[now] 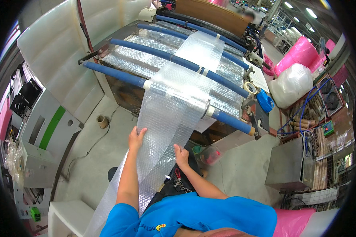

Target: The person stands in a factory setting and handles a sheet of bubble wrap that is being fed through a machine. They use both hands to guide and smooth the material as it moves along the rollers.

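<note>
On our far left we see a gray cabinet (32, 132) with a green stripe (52, 127). Next to it, a short brown tube (103, 121) stands on the floor (85, 136), near a thin cord (87, 153). Then comes our left hand (137, 138). It is closed on the left edge of the bubble wrap (162, 114), with the thumb on top. We cannot see all the fingers under it. The bubble wrap is see-through and shiny. It comes over the front blue bar (233, 120) and hangs down between our two hands, then down past our left arm. Our right hand (181, 155) is lower and closer to us. It is curled tight on the right edge, thumb up. Just past it, a clear tub (210, 155) with something red in it sits on the floor. Farther right, a blue ring (265, 100) is by the end of the bars. Then we see a metal box (290, 162), a big white bundle (291, 85) and a pink roll (296, 57).
</note>
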`<state>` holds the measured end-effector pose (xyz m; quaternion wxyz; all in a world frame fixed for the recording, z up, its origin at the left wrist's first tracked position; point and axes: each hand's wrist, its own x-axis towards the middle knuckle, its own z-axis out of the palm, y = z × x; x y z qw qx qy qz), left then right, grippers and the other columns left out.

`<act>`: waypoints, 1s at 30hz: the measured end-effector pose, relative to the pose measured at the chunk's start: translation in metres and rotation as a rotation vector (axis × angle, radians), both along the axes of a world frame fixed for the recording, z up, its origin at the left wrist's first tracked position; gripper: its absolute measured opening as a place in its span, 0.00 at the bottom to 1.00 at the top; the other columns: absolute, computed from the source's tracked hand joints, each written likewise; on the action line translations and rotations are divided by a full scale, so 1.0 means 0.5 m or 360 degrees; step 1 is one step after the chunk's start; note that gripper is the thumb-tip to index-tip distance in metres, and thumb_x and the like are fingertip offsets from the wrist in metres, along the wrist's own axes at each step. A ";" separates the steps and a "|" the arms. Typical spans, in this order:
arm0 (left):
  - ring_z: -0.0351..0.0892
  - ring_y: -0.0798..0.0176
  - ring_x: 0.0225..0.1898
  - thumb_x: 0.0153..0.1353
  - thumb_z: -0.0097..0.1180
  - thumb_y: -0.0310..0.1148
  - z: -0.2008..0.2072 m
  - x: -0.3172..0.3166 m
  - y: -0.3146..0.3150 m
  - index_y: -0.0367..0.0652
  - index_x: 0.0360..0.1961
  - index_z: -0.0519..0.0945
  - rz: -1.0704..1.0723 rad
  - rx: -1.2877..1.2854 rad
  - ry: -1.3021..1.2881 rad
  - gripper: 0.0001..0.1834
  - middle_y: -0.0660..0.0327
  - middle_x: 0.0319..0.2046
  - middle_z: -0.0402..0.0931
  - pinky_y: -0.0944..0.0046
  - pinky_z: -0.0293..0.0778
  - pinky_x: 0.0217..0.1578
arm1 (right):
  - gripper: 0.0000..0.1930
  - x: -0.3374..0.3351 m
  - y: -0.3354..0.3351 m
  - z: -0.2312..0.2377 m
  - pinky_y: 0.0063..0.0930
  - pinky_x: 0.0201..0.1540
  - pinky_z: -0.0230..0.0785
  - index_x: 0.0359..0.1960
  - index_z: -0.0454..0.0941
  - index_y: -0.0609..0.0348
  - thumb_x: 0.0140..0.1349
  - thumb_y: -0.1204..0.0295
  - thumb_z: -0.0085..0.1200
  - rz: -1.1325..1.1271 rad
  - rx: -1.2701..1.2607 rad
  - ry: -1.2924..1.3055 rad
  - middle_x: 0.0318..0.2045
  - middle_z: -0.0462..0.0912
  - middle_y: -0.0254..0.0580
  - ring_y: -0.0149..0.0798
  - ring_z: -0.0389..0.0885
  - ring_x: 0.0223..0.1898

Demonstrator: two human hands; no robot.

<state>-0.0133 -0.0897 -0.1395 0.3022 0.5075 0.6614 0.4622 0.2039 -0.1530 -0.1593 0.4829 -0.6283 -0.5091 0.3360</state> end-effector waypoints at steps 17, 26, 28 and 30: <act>0.74 0.49 0.38 0.42 0.51 0.63 0.234 0.057 0.144 0.37 0.33 0.73 0.0177 -0.0109 0.0310 0.35 0.50 0.33 0.75 0.56 0.67 0.36 | 0.17 0.025 0.096 0.149 0.16 0.20 0.55 0.21 0.73 0.60 0.56 0.57 0.50 0.0044 -0.0050 0.0341 0.16 0.70 0.29 0.22 0.64 0.17; 0.67 0.49 0.45 0.48 0.52 0.55 0.178 -0.037 -0.022 0.42 0.49 0.65 -0.0058 -0.0317 0.1052 0.33 0.49 0.45 0.68 0.55 0.66 0.42 | 0.17 -0.001 0.048 0.133 0.15 0.19 0.55 0.19 0.71 0.59 0.57 0.59 0.48 0.0103 -0.0028 0.0451 0.15 0.69 0.29 0.21 0.64 0.16; 0.64 0.50 0.50 0.48 0.53 0.53 0.306 -0.049 -0.067 0.43 0.54 0.60 -0.0405 -0.0220 0.0998 0.37 0.49 0.49 0.64 0.55 0.62 0.48 | 0.17 0.011 0.054 0.118 0.15 0.19 0.55 0.19 0.71 0.59 0.57 0.59 0.48 0.0098 -0.0074 0.0433 0.15 0.69 0.29 0.21 0.64 0.17; 0.61 0.51 0.54 0.48 0.53 0.53 0.484 -0.052 -0.124 0.45 0.56 0.60 -0.1076 0.0153 0.0010 0.37 0.49 0.51 0.63 0.55 0.58 0.52 | 0.15 0.016 0.056 0.102 0.14 0.20 0.55 0.20 0.71 0.58 0.57 0.60 0.49 0.0075 -0.0053 0.0548 0.15 0.68 0.28 0.20 0.64 0.17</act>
